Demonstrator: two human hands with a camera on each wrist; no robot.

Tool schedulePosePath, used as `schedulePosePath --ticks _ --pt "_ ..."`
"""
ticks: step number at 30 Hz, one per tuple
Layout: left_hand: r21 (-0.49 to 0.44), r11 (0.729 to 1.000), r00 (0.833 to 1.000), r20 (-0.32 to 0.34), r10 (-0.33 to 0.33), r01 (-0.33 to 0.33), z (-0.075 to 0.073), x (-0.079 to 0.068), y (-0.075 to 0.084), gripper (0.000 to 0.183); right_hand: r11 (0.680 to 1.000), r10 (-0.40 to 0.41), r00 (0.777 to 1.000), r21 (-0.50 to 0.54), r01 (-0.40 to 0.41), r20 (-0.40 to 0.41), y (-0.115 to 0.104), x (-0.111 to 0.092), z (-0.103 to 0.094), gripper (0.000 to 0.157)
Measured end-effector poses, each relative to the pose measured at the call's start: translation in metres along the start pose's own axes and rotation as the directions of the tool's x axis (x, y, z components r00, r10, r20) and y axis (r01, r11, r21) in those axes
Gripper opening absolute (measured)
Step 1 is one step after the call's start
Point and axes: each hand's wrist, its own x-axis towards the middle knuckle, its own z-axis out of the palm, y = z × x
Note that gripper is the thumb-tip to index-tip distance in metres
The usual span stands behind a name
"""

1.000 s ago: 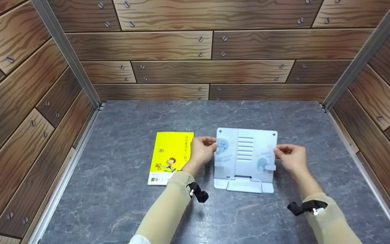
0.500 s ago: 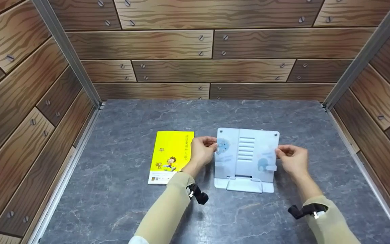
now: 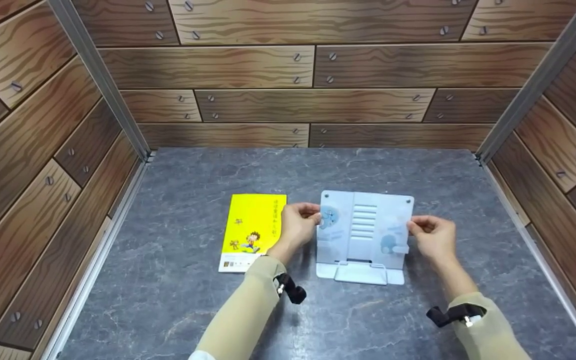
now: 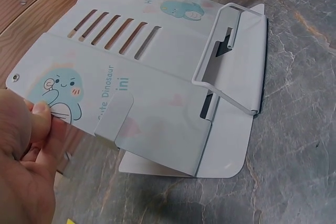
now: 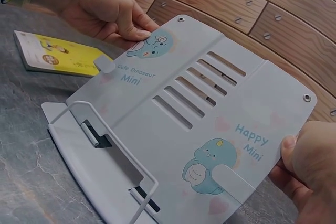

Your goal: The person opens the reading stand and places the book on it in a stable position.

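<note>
My left hand (image 3: 298,225) and right hand (image 3: 436,237) pinch the stand (image 3: 337,245) by opposite side edges, its base (image 4: 228,153) on the table (image 3: 188,200), right of the book (image 3: 248,215). I'd best lift both sides evenly so the panel (image 4: 163,135) tilts without twisting.

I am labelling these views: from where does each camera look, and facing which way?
Head: on the head, facing forward and down at the white slotted dinosaur-printed stand; left hand, right hand, beige sleeves show.
Left wrist: worn there, facing rightward across the stand; both hands.
Right wrist: worn there, facing leftward across it; both hands.
Shared by wrist views: the stand.
</note>
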Motion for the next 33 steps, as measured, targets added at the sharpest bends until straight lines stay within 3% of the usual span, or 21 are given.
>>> schedulePosePath --ticks 10,22,28,33 --pt "-0.021 1.000 1.000 0.016 0.012 -0.012 -0.003 -0.005 -0.001 0.011 0.997 -0.021 1.000 0.077 0.022 -0.013 0.001 -0.005 -0.001 0.003" --pt "-0.048 0.995 0.996 0.028 0.089 -0.087 -0.007 -0.014 -0.002 0.011 0.982 -0.091 0.996 0.165 0.090 -0.004 0.004 -0.013 -0.007 0.010" --pt "-0.064 0.990 0.991 0.037 0.127 -0.124 -0.008 -0.016 -0.004 0.011 0.978 -0.119 0.993 0.172 0.119 -0.009 0.005 -0.013 -0.008 0.006" --pt "-0.028 0.981 0.980 0.044 0.195 -0.194 -0.010 -0.017 -0.005 0.009 0.976 -0.126 0.992 0.178 0.126 -0.011 0.007 -0.014 -0.009 0.005"
